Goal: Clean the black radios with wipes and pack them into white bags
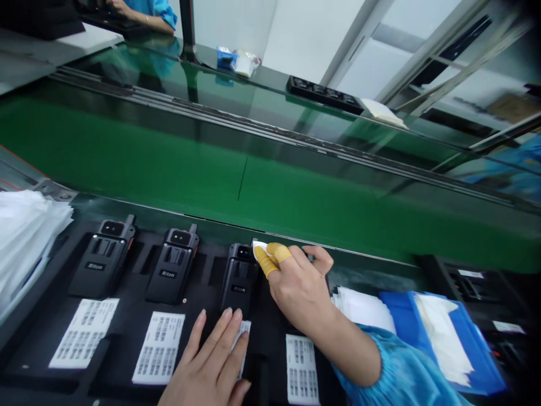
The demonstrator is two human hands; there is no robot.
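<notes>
Three black handheld radios lie face down in a black tray (40, 293): one at the left (103, 256), one in the middle (173, 264), a third (239, 276) further right. My right hand (298, 285), with yellow finger cots on two fingers, pinches a small white sticker (258, 248) at the top of the third radio. My left hand (211, 361) lies flat with fingers stretched out on a white barcode label sheet (244, 330) just below that radio. More label sheets lie below the other radios (84, 332) (159, 347) (301, 369).
A green conveyor belt (169, 163) runs behind the tray. White sheets are stacked at the left (21, 237). A blue bin (477, 349) with white sheets sits at the right, beside another black tray (473, 282). Another person's sleeve (158, 8) shows at the top left.
</notes>
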